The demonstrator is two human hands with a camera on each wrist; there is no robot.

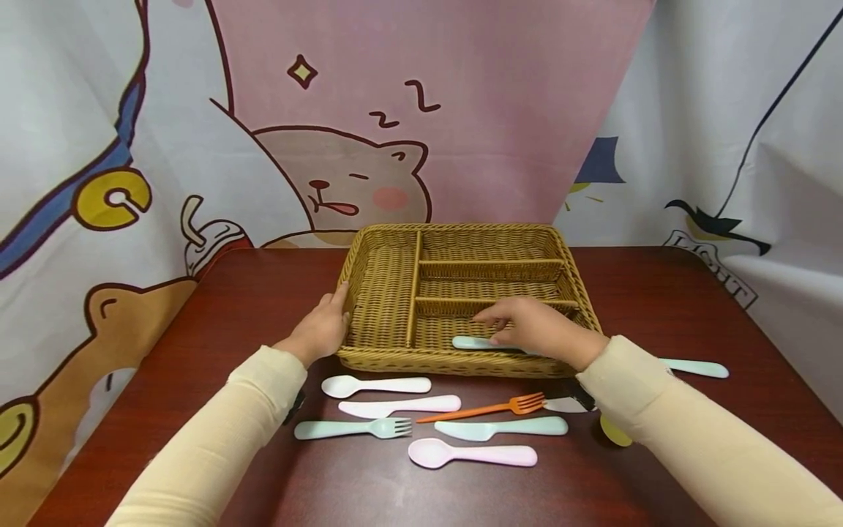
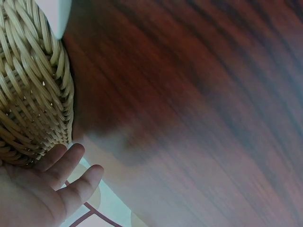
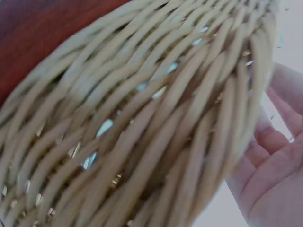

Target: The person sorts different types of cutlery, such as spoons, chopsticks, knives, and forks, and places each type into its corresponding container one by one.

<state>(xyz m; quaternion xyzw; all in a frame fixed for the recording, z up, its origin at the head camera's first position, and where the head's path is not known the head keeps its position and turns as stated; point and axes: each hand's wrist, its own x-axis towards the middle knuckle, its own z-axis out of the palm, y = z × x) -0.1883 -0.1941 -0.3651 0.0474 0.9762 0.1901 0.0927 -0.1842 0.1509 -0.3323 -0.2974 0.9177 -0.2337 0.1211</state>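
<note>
Pale green plastic is seen just below the thumb and fingers of the right hand (image 1: 536,327): the rounded end of a utensil (image 1: 470,342), pointed to the left, its other end covered by the hand. The right fingers are bent, with a gap left between thumb and forefinger; whether the utensil is pinched or only touched cannot be told. It is seen in the front right compartment of a woven basket (image 1: 382,361), close along the front wall. Through the weave, pale blue-green glints are caught by the right wrist camera.

At the basket's left side, the left hand (image 1: 321,327) is laid against the outer wall, its fingers extended and nothing gripped by them.

Farther out, on the dark red-brown table (image 1: 263,293), more cutlery is spread before the basket: a white spoon (image 1: 395,385), a pale pink knife (image 1: 402,405), an orange fork (image 1: 484,410), a green fork (image 1: 349,429), a green knife (image 1: 503,427) and a pink spoon (image 1: 474,454). A yellow-green piece (image 1: 615,432) is partly hidden by the right sleeve, beyond which a pale green handle (image 1: 698,367) is shown. The table is backed by a printed curtain (image 1: 500,110)
</note>
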